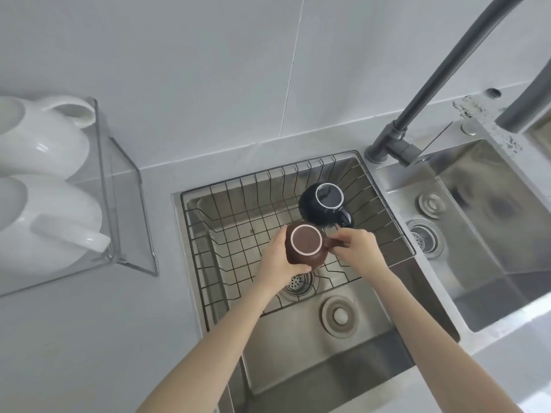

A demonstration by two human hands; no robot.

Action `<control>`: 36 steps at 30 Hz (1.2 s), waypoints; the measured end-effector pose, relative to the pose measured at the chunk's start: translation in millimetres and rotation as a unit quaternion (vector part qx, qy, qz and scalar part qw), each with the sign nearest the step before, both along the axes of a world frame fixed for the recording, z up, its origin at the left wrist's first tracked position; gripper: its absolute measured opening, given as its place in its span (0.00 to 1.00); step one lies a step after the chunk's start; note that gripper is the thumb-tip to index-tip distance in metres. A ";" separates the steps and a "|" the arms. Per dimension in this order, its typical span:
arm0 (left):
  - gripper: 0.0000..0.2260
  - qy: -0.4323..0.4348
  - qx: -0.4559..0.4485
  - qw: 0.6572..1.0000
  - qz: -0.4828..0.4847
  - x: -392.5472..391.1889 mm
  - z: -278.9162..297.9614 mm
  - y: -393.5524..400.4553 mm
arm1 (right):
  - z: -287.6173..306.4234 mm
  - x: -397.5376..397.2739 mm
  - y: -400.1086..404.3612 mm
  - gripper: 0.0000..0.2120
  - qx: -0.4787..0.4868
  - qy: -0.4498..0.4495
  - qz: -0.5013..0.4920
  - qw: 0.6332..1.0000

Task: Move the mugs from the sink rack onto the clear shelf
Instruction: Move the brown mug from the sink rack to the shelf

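A pale grey table (89, 338) fills the left and lower left of the frame, meeting a grey tiled wall (208, 70) across the top. Set into it, a steel double sink (328, 353) takes up the centre and right, with a dark faucet (441, 76) rising from between the basins toward the upper right.

At the left edge stands the clear shelf (119, 180), already carrying two white mugs (44, 138) lying on their sides, one above the other in the frame.

The wire sink rack (238, 210) sits in the left basin, at the centre of the frame. Toward its upper right corner a dark blue mug (316, 210) rests upside down, handle pointing to the lower right. Just below it in the frame is a brown mug (307, 248), also base up, close beside the blue one.

Both hands are closed on the brown mug: the left hand (277, 260) wraps its body from the left and below, and the right hand (357, 248) pinches its handle on the right side. Whether the mug touches the rack wires cannot be told.
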State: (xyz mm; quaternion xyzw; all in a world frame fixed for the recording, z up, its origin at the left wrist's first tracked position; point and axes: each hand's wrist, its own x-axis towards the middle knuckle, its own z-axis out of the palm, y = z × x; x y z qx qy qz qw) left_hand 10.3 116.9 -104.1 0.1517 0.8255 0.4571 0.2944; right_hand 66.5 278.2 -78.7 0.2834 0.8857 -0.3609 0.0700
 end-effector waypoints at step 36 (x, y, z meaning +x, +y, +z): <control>0.31 0.270 0.009 0.869 0.414 -117.4 178.6 -388.8 | 207.7 -263.1 -393.2 0.13 -0.171 0.138 0.372 0.902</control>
